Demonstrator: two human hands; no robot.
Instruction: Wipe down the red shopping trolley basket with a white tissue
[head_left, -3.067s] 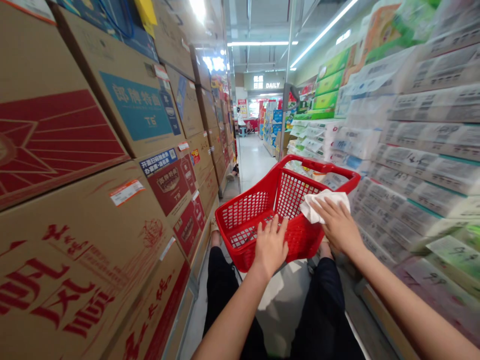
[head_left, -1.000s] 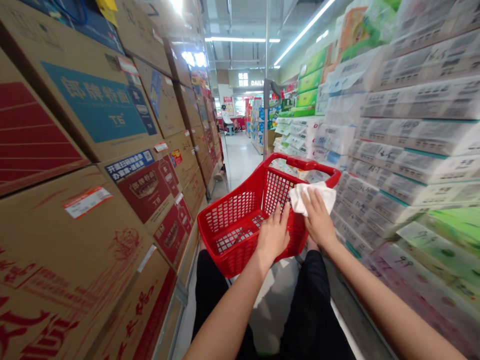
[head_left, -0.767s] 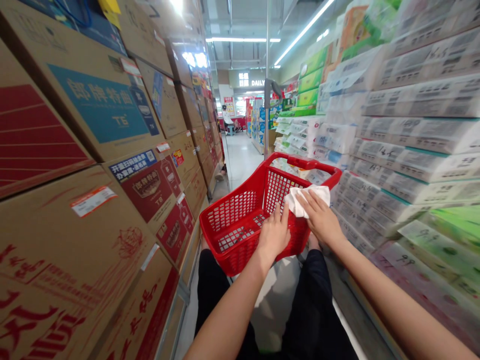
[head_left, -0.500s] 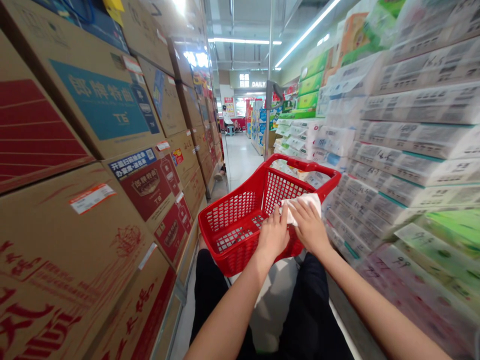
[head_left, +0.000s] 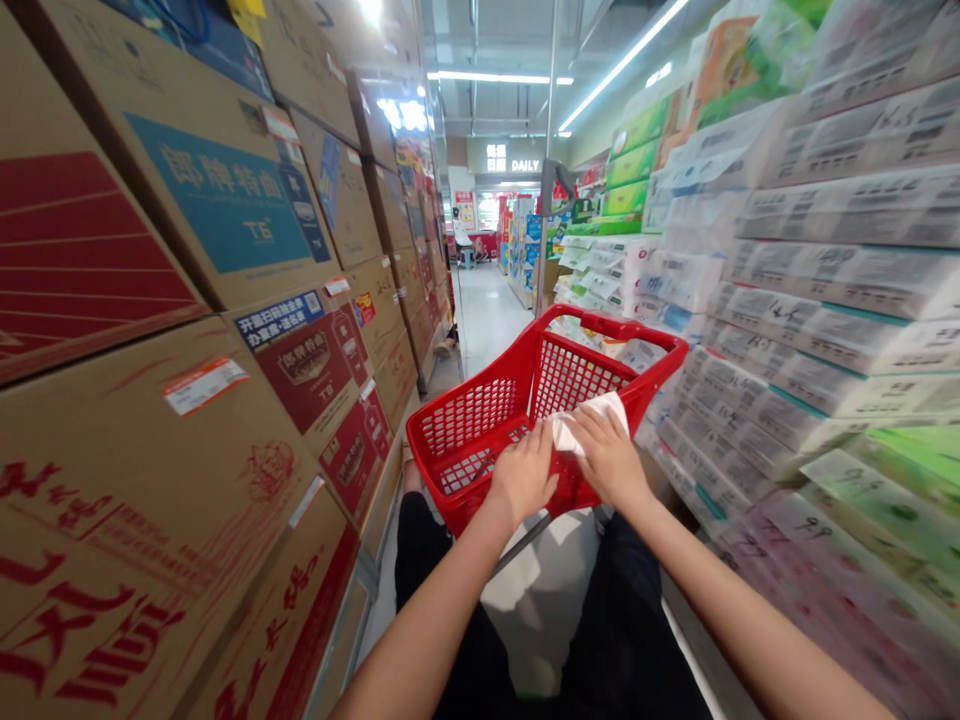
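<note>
In front of my knees stands a red plastic shopping cart [head_left: 469, 408] with a mesh-walled basket, tilted slightly to the right in view. My left hand [head_left: 525, 472] lies over its near rim, fingers on top and thumb on the outer side. Beside it, my right hand [head_left: 606, 458] presses a crumpled white cloth [head_left: 616, 408] against the near right part of the rim, with cloth showing around the fingers. Part of the near wall is hidden by both hands. Through the mesh the basket floor shows nothing I can make out lying in it.
Stacked cardboard cartons [head_left: 247, 440] form a wall close on the left. On the right rise piles of packaged tissue [head_left: 817, 260], with green and pink packs [head_left: 855, 520] lower down. A metal pole [head_left: 548, 170] stands ahead; the pale aisle floor [head_left: 491, 300] runs to far shelves.
My left hand has slid left and down along the rim, away from the cloth. My right hand has moved slightly left and down with the cloth. A grey bar now shows below the basket.
</note>
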